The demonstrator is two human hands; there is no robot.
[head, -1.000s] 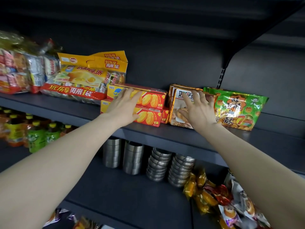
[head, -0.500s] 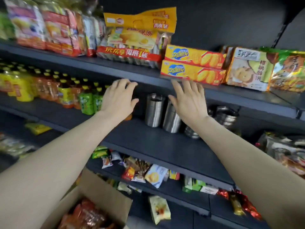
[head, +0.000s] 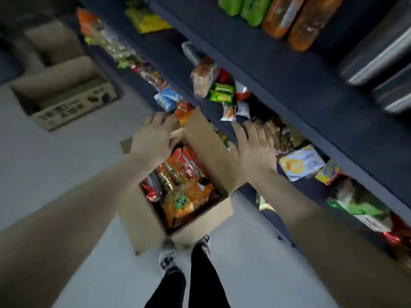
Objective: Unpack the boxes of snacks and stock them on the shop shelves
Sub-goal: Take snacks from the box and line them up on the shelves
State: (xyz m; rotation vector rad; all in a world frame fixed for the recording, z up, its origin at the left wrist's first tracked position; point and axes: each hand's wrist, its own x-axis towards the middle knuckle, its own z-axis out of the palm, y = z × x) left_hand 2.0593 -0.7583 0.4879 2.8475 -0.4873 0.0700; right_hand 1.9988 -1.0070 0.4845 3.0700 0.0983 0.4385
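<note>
An open cardboard box [head: 144,221] stands on the floor by my feet, filled with orange and red snack packets [head: 180,185]. My left hand [head: 153,136] hovers over the box's far end, fingers loosely bent, holding nothing. Over the box's upright right flap [head: 209,147] my right hand [head: 253,147] is spread flat and empty. The dark shop shelves [head: 289,90] run diagonally on the right, with mixed snack bags [head: 222,92] on the lower levels.
A second cardboard box [head: 66,96] sits open on the pale floor at the upper left. Green and orange drink bottles [head: 278,12] and steel cups [head: 378,58] fill the upper shelf. My shoes [head: 169,256] stand just behind the full box.
Both hands left the boxes on the upper shelf and dropped to the carton on the floor. My view swung from the shelf down to the floor.
</note>
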